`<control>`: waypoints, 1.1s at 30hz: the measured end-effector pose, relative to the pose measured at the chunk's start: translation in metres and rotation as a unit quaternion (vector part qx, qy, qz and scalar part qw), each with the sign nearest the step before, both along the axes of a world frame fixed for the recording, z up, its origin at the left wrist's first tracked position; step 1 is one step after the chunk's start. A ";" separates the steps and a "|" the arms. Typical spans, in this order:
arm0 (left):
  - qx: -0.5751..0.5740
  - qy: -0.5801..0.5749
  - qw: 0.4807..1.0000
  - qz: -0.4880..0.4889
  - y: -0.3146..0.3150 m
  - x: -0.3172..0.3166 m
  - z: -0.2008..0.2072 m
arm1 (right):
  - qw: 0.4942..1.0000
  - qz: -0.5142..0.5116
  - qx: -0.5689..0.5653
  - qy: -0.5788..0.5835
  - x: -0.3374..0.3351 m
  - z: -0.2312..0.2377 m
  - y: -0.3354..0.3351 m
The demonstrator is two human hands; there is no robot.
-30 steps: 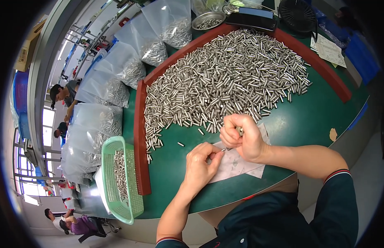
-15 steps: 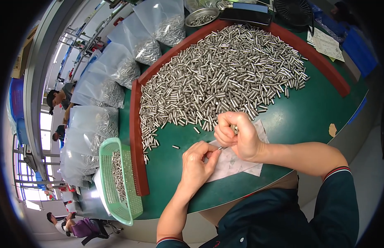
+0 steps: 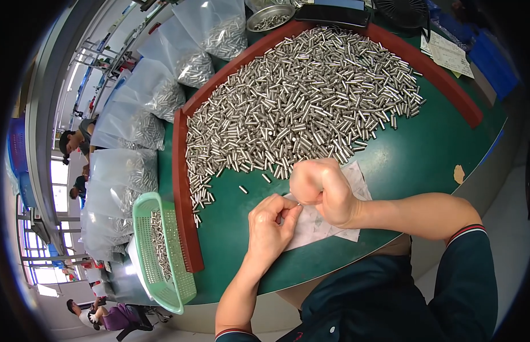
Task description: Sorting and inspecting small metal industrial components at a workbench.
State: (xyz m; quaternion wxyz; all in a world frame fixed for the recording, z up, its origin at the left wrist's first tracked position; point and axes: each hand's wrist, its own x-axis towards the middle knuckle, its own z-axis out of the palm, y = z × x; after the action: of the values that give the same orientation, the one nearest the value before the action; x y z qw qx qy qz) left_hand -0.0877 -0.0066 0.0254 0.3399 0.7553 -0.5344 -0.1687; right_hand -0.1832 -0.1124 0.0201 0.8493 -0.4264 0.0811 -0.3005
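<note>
Below a big heap of small silvery metal pins [image 3: 299, 97], my two hands nearly meet over a pale, stained cloth or paper sheet [image 3: 348, 233]. My left hand [image 3: 269, 225] pinches with thumb and forefinger a metal pin, of which only a tiny bright bit shows at the fingertips. My right hand [image 3: 326, 191] is curled into a fist just to the right, close against those fingertips. Whatever the fist holds is hidden by its fingers. Two loose pins [image 3: 243, 189] lie on the green tabletop [image 3: 413, 176] left of the hands.
A dark red border strip [image 3: 182, 188] bounds the heap on the left, back and right. At the left stands a green basket [image 3: 188, 282] with pins inside. Clear bags of pins [image 3: 222, 34] line the far left, near a metal dish [image 3: 270, 20]. Papers [image 3: 447, 54] lie back right.
My right fist has turned over and shifted slightly left, so the pale end seen within it earlier is hidden. My left hand keeps its pinch. The view has shifted slightly.
</note>
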 end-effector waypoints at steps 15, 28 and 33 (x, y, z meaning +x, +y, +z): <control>0.010 0.028 1.000 0.010 -0.002 0.002 0.002 | 0.993 -0.044 -0.111 0.020 0.001 0.005 0.012; -0.054 0.699 0.713 0.036 0.011 0.043 -0.004 | 1.000 -0.008 -0.016 -0.004 -0.005 0.001 -0.005; -0.060 0.707 0.702 0.060 0.013 0.047 -0.001 | 1.000 0.008 -0.009 0.000 -0.004 0.008 -0.005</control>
State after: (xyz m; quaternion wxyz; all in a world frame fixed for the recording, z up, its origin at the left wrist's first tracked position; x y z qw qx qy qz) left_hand -0.0405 0.0060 0.0244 0.6723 0.4228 -0.0997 -0.5995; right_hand -0.1871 -0.1177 0.0286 0.8475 -0.4350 0.0753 -0.2947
